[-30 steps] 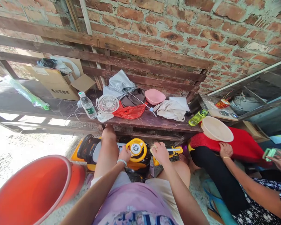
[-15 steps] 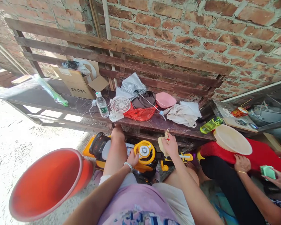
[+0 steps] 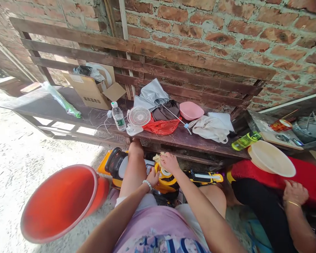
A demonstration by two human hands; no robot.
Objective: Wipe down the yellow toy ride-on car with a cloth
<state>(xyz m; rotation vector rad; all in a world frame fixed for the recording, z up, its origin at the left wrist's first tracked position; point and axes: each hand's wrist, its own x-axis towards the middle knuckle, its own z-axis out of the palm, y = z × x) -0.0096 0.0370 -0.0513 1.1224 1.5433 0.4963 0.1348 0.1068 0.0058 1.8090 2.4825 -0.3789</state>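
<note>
A pale cream, crumpled piece (image 3: 156, 158), perhaps cloth or sponge, is pinched in my right hand (image 3: 170, 162). That hand is above the yellow steering wheel (image 3: 168, 181) of a ride-on toy car, covering part of it. My left hand (image 3: 153, 177), with a bead bracelet at the wrist, has its fingers curled round the left side of the wheel rim. The toy's black seat (image 3: 114, 161) is to the left, beyond my leg. A yellow and black section (image 3: 205, 176) of the toy extends to the right.
A large red bucket (image 3: 60, 203) stands at left. The wooden bench (image 3: 200, 142) ahead holds a water bottle (image 3: 118, 117), white fan (image 3: 139, 116), umbrella (image 3: 152, 93), pink basin (image 3: 191, 110) and cardboard box (image 3: 88, 91). At right, another person's hand (image 3: 295, 192) rests near a cream basin (image 3: 272, 160).
My right hand has moved left with the cream piece, from right of the steering wheel to above it. The view has shifted slightly; the other person's green item has left the view.
</note>
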